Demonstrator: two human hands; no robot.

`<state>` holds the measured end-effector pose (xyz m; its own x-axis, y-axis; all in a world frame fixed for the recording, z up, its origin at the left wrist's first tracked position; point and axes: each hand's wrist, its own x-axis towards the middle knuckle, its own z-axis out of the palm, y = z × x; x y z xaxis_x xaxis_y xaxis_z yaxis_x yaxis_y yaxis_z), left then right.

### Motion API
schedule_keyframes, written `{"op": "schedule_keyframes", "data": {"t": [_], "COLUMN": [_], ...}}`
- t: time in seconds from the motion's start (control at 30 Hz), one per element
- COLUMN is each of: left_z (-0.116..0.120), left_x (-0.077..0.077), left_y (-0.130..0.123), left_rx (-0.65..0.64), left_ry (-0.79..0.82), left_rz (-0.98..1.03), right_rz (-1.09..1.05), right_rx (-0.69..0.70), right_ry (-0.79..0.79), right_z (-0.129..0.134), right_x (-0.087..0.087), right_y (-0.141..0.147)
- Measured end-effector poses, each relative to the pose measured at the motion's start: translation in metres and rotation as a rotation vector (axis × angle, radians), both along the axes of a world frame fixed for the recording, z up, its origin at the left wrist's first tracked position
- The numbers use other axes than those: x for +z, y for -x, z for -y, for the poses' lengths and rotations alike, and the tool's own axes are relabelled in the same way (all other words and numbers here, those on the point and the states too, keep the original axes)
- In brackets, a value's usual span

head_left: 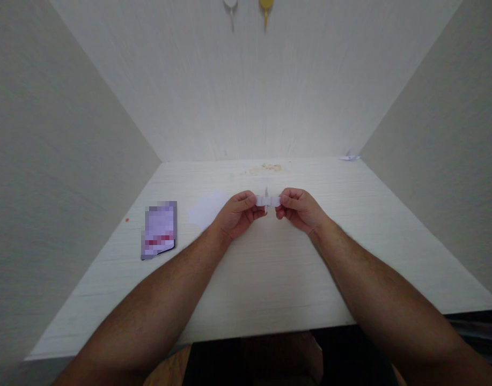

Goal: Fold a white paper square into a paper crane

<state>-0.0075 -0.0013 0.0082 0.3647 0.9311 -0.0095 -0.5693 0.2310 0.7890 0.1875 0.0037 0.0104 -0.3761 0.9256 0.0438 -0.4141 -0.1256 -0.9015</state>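
A small white folded paper piece (pixel 269 201) is stretched between my two hands above the middle of the table, with a thin pointed bit sticking up at its centre. My left hand (pixel 240 213) pinches its left end between thumb and fingers. At the right end, my right hand (pixel 298 208) grips it the same way. Under and beside my left hand lies a white sheet of paper (pixel 206 209), partly hidden by the hand and wrist.
A phone-like device (pixel 160 229) with a blurred screen lies on the white table (pixel 270 279) at left. Paper scraps (pixel 350 157) sit in the back right corner. Brownish marks show near the back wall, where two hooks (pixel 230 4) (pixel 265 5) hang. Panels rise on both sides.
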Motion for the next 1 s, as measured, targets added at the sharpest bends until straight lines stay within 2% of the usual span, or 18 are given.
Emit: {"op": "schedule_keyframes", "data": {"t": [0.2,0.5,0.67,0.83,0.9,1.0], "left_z": [-0.001,-0.005,-0.006,-0.010,-0.011,-0.010], "left_x": [-0.002,-0.006,-0.005,-0.005,-0.005,-0.003], "left_y": [0.001,0.002,0.000,-0.003,-0.004,-0.006], "left_rx": [0.006,0.098,0.169,0.283,0.297,0.280], "left_ry": [0.013,0.026,0.073,0.140,0.151,0.129], "left_rz": [0.044,0.056,0.031,0.014,0.005,-0.013], "right_rz": [-0.015,-0.075,-0.031,0.124,0.203,0.318], "right_rx": [-0.038,-0.136,-0.198,-0.392,-0.471,-0.499], "right_ry": [0.028,0.111,0.111,0.024,-0.056,-0.168], "right_z": [-0.002,-0.004,-0.007,-0.012,-0.012,-0.009], "right_x": [0.002,0.005,0.002,-0.005,-0.006,-0.007], "right_y": [-0.002,-0.001,0.000,0.001,0.002,0.005]}}
